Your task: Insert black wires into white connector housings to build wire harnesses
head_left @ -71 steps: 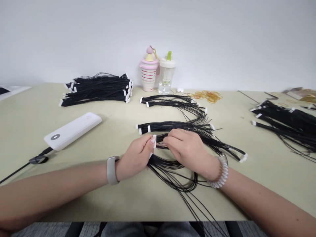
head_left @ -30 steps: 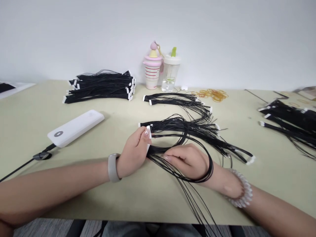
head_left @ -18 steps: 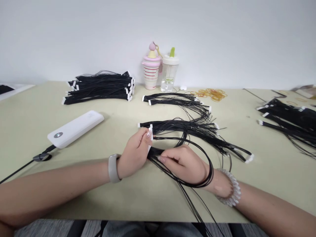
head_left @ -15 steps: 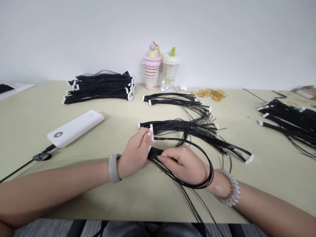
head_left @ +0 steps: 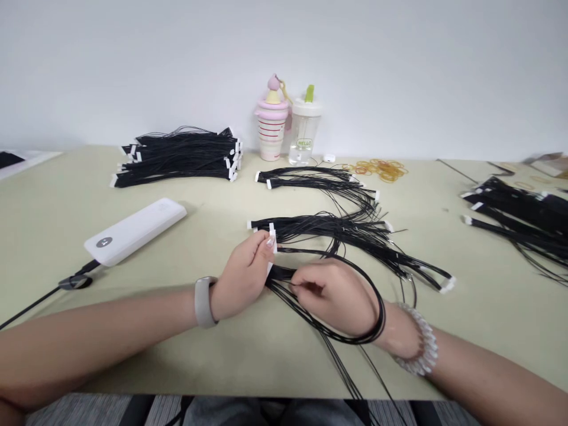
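Near the front middle of the table, my left hand [head_left: 243, 272] is closed on the white connector [head_left: 273, 236] end of a black wire harness [head_left: 286, 273]. Its wires bend in a loop [head_left: 382, 307] that passes around my right hand [head_left: 337, 293], and some loose ends hang over the table edge. The fingers of my right hand are pinched at the wires just right of the connector; a thin black wire seems to be between the fingertips. Just behind both hands lies a bundle of black harnesses [head_left: 319, 228] with white connectors.
At the back left is a stack of black harnesses [head_left: 177, 157]. A pink cup [head_left: 271, 133] and a clear bottle [head_left: 305, 136] stand by the wall, with rubber bands [head_left: 384, 170] to their right. A white power bank [head_left: 135, 232] lies left; more harnesses [head_left: 523, 219] lie right.
My right hand has shifted slightly to the right, and the wire loop around it has moved a little with it. The left hand holds still on the connector.
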Demonstrator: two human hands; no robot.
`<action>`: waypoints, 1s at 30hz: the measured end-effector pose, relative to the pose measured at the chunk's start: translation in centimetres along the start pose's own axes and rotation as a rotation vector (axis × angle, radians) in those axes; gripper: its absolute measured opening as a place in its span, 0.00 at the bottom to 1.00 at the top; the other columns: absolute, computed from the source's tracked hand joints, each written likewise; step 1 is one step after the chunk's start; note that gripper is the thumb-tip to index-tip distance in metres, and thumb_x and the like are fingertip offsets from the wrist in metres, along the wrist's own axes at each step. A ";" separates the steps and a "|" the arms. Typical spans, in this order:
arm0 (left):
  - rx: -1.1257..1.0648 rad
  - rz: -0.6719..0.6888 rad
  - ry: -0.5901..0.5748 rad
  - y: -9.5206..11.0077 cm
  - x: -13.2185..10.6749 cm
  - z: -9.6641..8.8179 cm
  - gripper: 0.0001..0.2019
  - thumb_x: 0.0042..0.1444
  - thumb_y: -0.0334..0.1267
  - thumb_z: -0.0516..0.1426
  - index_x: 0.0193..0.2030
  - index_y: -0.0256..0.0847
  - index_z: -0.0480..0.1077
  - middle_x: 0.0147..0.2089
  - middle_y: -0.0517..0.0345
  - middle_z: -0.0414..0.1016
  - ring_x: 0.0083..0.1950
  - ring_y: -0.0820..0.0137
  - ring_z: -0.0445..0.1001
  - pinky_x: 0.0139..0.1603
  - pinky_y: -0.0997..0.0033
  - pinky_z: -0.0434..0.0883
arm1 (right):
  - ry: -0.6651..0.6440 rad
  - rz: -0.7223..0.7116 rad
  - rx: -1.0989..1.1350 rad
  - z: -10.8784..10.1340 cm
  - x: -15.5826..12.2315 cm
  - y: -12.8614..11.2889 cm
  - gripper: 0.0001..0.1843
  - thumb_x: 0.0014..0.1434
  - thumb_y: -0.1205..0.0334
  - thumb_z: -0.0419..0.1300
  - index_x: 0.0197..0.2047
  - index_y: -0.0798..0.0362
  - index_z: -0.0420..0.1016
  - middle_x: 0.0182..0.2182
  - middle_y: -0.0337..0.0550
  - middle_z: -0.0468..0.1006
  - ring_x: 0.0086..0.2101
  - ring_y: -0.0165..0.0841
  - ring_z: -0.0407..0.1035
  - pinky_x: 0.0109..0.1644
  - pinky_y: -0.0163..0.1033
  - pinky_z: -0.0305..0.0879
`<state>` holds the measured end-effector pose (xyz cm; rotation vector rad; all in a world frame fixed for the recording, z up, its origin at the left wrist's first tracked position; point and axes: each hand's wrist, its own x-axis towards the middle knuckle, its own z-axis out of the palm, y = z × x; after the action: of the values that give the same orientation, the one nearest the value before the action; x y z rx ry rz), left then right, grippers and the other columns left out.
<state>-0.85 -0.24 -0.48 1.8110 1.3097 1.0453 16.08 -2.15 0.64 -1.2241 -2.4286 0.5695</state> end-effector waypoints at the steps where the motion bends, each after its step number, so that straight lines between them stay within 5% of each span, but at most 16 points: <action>1: 0.000 -0.011 0.004 0.0 0.0 0.0 0.16 0.61 0.43 0.41 0.24 0.39 0.55 0.23 0.63 0.57 0.25 0.77 0.55 0.26 0.77 0.57 | -0.022 -0.005 -0.028 -0.5 0.0 0.3 0.09 0.50 0.71 0.51 0.22 0.56 0.69 0.20 0.34 0.66 0.22 0.21 0.54 0.27 0.29 0.49; 4: 0.002 -0.059 0.013 0.0 0.1 -0.1 0.17 0.61 0.43 0.41 0.24 0.39 0.55 0.23 0.63 0.56 0.25 0.77 0.55 0.26 0.77 0.57 | -0.110 0.010 -0.102 -2.9 -0.2 1.5 0.12 0.50 0.71 0.50 0.19 0.56 0.68 0.17 0.34 0.63 0.20 0.20 0.50 0.24 0.30 0.47; 6: 0.000 -0.074 0.014 0.0 0.2 -0.1 0.17 0.61 0.43 0.41 0.24 0.39 0.55 0.23 0.62 0.56 0.25 0.77 0.55 0.26 0.77 0.57 | -0.032 0.104 -0.099 -5.0 -0.3 2.6 0.12 0.52 0.69 0.51 0.21 0.55 0.71 0.17 0.34 0.66 0.19 0.21 0.53 0.25 0.30 0.51; 10: -0.027 -0.067 0.006 0.0 0.3 -0.1 0.17 0.61 0.43 0.41 0.23 0.39 0.54 0.23 0.63 0.55 0.25 0.77 0.55 0.26 0.77 0.57 | 0.544 0.405 0.162 -8.3 -0.1 5.0 0.05 0.47 0.64 0.59 0.28 0.54 0.76 0.22 0.39 0.73 0.21 0.25 0.63 0.24 0.32 0.58; 12: -0.042 -0.060 -0.003 0.0 0.3 -0.1 0.17 0.61 0.43 0.41 0.23 0.39 0.53 0.23 0.63 0.55 0.25 0.77 0.54 0.26 0.77 0.56 | 0.806 0.361 0.527 -8.9 0.3 5.9 0.06 0.46 0.64 0.62 0.30 0.54 0.76 0.31 0.42 0.76 0.29 0.29 0.69 0.30 0.34 0.65; 15: -0.048 -0.052 -0.021 0.0 0.2 0.0 0.17 0.61 0.43 0.41 0.23 0.38 0.53 0.23 0.63 0.55 0.25 0.77 0.54 0.26 0.77 0.56 | 0.942 0.220 0.924 -8.7 0.6 6.4 0.07 0.49 0.64 0.61 0.34 0.53 0.75 0.37 0.42 0.74 0.33 0.27 0.69 0.36 0.35 0.68; 17: -0.044 -0.051 -0.024 0.0 0.2 0.0 0.17 0.61 0.42 0.41 0.23 0.38 0.53 0.23 0.63 0.55 0.25 0.77 0.54 0.26 0.77 0.56 | 0.901 0.231 0.923 -8.2 0.6 5.9 0.15 0.52 0.64 0.59 0.45 0.49 0.71 0.32 0.39 0.73 0.23 0.22 0.65 0.26 0.31 0.65; 20: -0.047 -0.046 -0.030 0.0 0.2 0.0 0.17 0.61 0.43 0.41 0.23 0.39 0.52 0.22 0.64 0.54 0.24 0.77 0.53 0.26 0.76 0.55 | 0.657 0.238 0.683 -6.9 0.3 4.2 0.23 0.56 0.62 0.56 0.56 0.45 0.61 0.24 0.35 0.72 0.16 0.22 0.57 0.18 0.30 0.56; 23: -0.059 -0.040 -0.047 0.0 0.3 0.0 0.17 0.61 0.43 0.41 0.23 0.39 0.52 0.22 0.63 0.54 0.24 0.77 0.53 0.26 0.76 0.55 | 0.426 0.110 0.269 -5.3 0.0 2.5 0.07 0.57 0.61 0.55 0.39 0.51 0.71 0.24 0.37 0.73 0.21 0.24 0.63 0.24 0.31 0.60; 25: -0.058 -0.040 -0.048 0.0 0.3 0.0 0.17 0.61 0.43 0.41 0.23 0.39 0.52 0.22 0.63 0.55 0.25 0.77 0.54 0.26 0.76 0.56 | 0.361 -0.003 0.044 -4.3 0.0 1.8 0.06 0.58 0.63 0.54 0.31 0.53 0.71 0.26 0.38 0.73 0.27 0.24 0.66 0.31 0.31 0.62; 30: -0.069 -0.049 -0.066 0.0 0.1 -0.1 0.18 0.61 0.44 0.41 0.23 0.39 0.52 0.22 0.64 0.55 0.24 0.77 0.54 0.25 0.76 0.55 | 0.369 -0.092 -0.152 -2.7 0.4 1.4 0.06 0.60 0.66 0.52 0.32 0.55 0.68 0.29 0.38 0.73 0.31 0.25 0.66 0.35 0.31 0.61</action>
<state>-0.88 -0.12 -0.40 1.7390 1.2574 0.9844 18.06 -0.52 2.28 -1.1499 -2.2275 0.1176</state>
